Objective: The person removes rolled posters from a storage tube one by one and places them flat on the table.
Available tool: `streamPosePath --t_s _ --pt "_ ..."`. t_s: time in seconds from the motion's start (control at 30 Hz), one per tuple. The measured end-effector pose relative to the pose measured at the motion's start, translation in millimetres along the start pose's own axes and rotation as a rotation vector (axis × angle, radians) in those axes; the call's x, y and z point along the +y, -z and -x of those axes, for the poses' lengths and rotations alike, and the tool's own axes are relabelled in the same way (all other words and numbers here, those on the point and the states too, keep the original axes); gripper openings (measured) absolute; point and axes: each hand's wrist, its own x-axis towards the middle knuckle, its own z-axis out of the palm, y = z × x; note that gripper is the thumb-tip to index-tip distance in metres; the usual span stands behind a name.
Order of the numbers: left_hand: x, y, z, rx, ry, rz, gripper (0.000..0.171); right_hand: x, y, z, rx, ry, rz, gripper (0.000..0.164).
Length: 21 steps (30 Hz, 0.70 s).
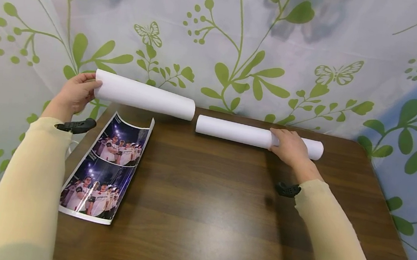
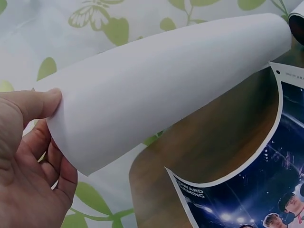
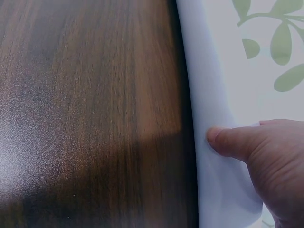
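White curled paper sheet [image 1: 144, 95] spans the back-left corner of the brown wooden table [image 1: 201, 190], pinched by your left hand [image 1: 76, 92], while your right hand [image 1: 291, 148] grips the narrower white paper roll [image 1: 233, 132] beside it, seemingly against rolling.

Left hand [image 1: 75, 91] pinches, thumb [image 2: 40, 104] above bent fingers [image 2: 66, 178]; well to its right, right hand [image 1: 290, 146] grips palm down. Behind each, an arm [image 1: 25, 194] reaches forward.

I see a pale wall covering [image 1: 210, 52] with green leaves [image 1: 300, 12] and butterflies [image 1: 338, 72] rising behind a brown wooden table [image 1: 185, 188], whose top shines with a soft patch of light [image 1: 218, 239].
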Motion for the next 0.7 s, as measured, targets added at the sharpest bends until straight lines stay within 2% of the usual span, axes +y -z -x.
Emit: streamPosePath --t_s 0.2,0.43,0.7 --pt "7.3 0.5 3.0 0.028 -0.055 0.035 0.015 0 0 0 0.014 0.022 0.016 0.068" --pt "13.9 -3.5 5.4 0.049 -0.069 0.023 0.021 -1 -1 2 0.019 0.027 0.037 0.07" --pt "18.8 -8.3 10.2 0.024 -0.088 0.079 0.024 -5 -1 3 0.01 0.011 0.03 0.075"
